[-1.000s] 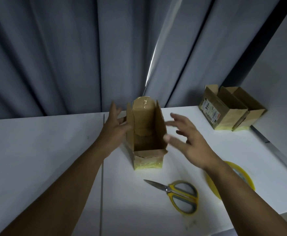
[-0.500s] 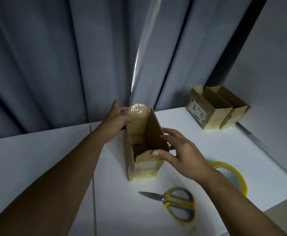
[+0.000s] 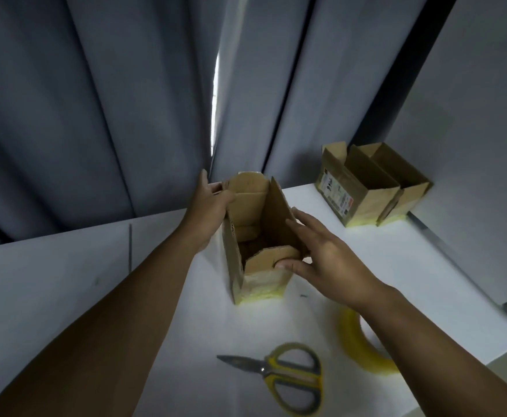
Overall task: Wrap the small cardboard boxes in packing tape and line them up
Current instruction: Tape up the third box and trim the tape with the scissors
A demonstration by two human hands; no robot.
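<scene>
At the frame's centre an open cardboard box [image 3: 258, 266] stands on the white tabletop [image 3: 66, 281], its flaps upright and yellowish tape shining round its base. The left hand [image 3: 210, 206] clasps its upper left wall. The right hand [image 3: 327, 254] lies flat-fingered against the right flap, thumb on the near flap. Two more boxes [image 3: 366, 203], taped alike, touch side by side at upper right.

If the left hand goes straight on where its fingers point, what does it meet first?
Probably the grey curtain beyond the table edge; the left hand, holding the open box, points past it. Depth unclear.
</scene>
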